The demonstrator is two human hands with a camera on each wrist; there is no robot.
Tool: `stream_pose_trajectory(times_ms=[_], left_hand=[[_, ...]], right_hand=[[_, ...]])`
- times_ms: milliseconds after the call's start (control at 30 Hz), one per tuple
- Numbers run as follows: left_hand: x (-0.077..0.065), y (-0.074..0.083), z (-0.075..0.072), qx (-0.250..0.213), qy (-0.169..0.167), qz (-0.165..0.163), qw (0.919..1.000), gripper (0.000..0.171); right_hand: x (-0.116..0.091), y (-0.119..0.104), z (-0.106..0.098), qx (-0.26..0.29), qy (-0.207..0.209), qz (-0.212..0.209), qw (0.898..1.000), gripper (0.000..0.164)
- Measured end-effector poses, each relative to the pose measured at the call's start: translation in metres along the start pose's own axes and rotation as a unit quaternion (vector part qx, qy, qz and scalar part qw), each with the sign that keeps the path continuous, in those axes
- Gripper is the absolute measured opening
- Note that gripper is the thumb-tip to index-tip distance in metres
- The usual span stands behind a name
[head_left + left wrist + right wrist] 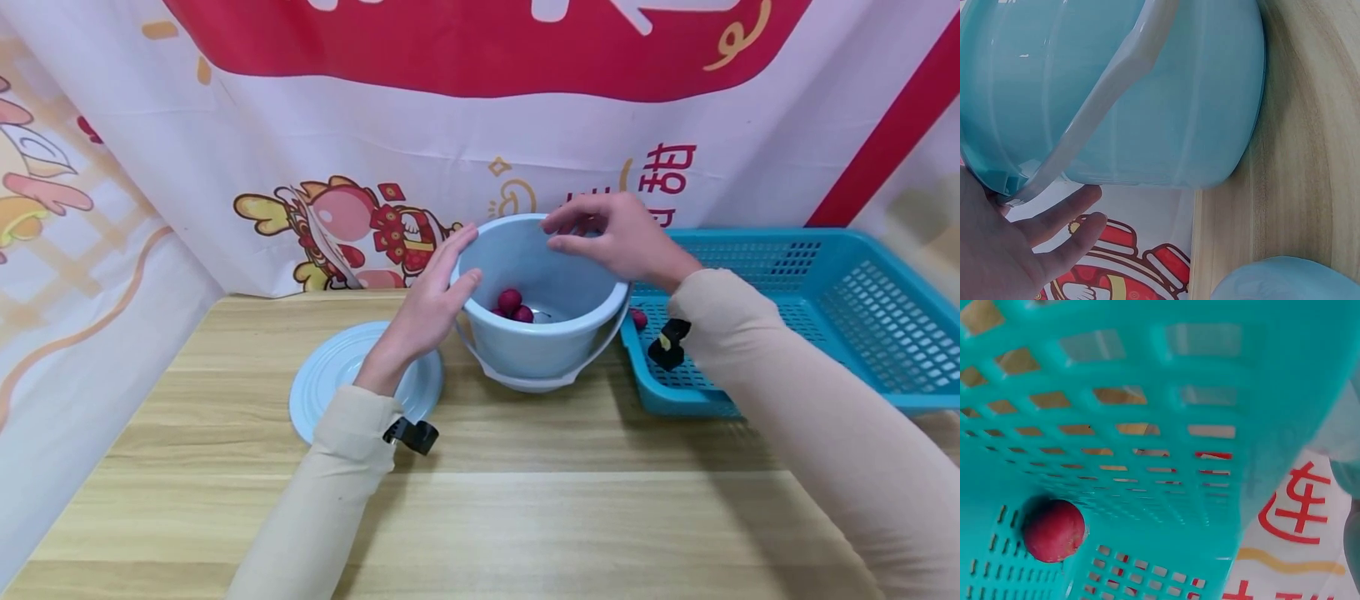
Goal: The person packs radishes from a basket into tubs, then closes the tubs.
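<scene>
A light blue bucket [525, 346] stands upright on the table, with several small round dark-red balls [510, 300], like radishes, at its bottom. My left hand [423, 312] rests on the bucket's left rim, thumb over the edge. In the left wrist view, its fingers [1063, 212] extend fairly straight past the bucket wall [1179, 119]. Over the right part of the bucket's mouth hovers my right hand [622, 237], fingers loosely bent and pointing left, with nothing visible between them. The right wrist view has one red ball [1054, 531] in a corner of the teal basket [1272, 369].
The teal basket [772, 237] with holed walls sits right of the bucket, close beside it. A round light blue lid [315, 392] lies on the wooden table [525, 500] to the left. Behind everything hangs a printed cloth [450, 133]. The bucket's pale handle [1100, 90] hangs down.
</scene>
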State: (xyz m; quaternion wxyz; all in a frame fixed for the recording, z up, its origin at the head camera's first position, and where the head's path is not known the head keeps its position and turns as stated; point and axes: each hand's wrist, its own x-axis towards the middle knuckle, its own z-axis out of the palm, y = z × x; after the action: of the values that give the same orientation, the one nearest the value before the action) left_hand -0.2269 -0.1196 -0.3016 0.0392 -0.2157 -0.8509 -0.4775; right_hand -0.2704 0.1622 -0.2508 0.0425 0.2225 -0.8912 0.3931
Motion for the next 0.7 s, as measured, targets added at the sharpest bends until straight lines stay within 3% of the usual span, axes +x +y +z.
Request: stream_pose_trajectory(times_ms=[200,333,700], left_hand=[[0.000,0.001,0.000,-0.001,0.002,0.000,1.0000,0.064],[-0.001,0.001,0.000,-0.001,0.000,0.000,1.0000,0.064],[-0.001,0.002,0.000,0.005,0.003,-0.001,1.0000,0.064]], right_hand=[[-0.013,0.013,-0.022,0.049,0.032,0.017,0.998,0.046],[-0.024,0.029,-0.040,0.033,0.041,0.053,0.997,0.051],[-0.040,0.073,-0.060,-0.003,-0.018,0.148,0.989,0.058]])
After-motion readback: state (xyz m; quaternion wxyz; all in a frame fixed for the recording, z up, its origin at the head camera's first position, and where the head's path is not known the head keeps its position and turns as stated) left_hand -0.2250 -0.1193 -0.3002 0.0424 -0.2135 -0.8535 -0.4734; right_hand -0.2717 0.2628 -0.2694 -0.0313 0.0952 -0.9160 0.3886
